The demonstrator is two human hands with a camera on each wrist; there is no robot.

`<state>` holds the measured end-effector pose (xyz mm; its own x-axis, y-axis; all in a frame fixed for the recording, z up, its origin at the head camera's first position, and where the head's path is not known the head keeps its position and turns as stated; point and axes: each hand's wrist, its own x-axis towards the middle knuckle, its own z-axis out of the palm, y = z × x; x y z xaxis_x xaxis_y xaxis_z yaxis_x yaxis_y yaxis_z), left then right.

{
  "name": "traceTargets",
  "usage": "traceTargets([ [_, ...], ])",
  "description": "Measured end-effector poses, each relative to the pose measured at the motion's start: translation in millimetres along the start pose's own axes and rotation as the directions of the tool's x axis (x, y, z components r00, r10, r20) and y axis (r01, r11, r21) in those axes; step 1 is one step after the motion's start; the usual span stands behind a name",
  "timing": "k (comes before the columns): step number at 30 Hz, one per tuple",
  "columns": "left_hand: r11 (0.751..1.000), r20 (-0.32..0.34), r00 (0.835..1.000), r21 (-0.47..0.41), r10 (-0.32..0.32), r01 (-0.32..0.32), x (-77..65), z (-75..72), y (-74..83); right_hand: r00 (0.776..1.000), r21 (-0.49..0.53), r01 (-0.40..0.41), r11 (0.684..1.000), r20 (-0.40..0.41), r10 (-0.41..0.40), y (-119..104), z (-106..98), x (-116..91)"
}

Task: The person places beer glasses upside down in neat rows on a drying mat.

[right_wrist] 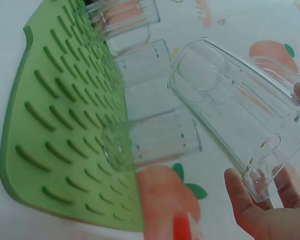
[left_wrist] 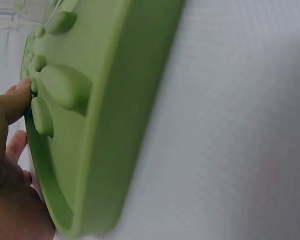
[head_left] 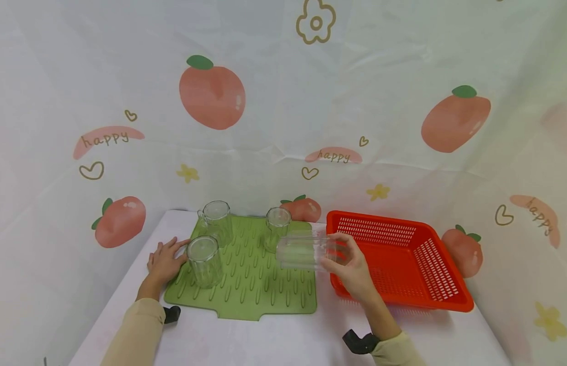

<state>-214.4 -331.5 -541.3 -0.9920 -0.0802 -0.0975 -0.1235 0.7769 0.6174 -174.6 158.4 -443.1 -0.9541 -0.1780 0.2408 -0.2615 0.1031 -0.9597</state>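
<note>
My right hand grips a clear glass mug by one end, thumb and fingers around it. The mug lies sideways in the air over the right part of a green drying mat. In the right wrist view, the held mug tilts, its far end towards the mat. Three more clear mugs stand on the mat: one at the back left, one at the front left and one at the back right. My left hand rests at the mat's left edge, thumb on the ribbed top, other fingers outside.
A red plastic basket with slotted sides stands to the right of the mat, partly behind my right hand. The white table shows in front of the mat. Behind it hangs a white cloth printed with fruit.
</note>
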Motion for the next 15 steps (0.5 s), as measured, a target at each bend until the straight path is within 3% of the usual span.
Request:
traceTargets([
  [9,1.0,-0.009,1.0,0.0,0.001,-0.001,-1.6,-2.6,-0.1,0.998,0.053,-0.051,0.997,0.026,0.05,6.0,20.5,-1.0],
  [15,1.0,0.0,1.0,0.004,0.005,-0.005,-1.4,-0.4,-1.3,0.999,0.082,-0.038,0.996,0.019,0.036,9.9,34.7,-1.1],
])
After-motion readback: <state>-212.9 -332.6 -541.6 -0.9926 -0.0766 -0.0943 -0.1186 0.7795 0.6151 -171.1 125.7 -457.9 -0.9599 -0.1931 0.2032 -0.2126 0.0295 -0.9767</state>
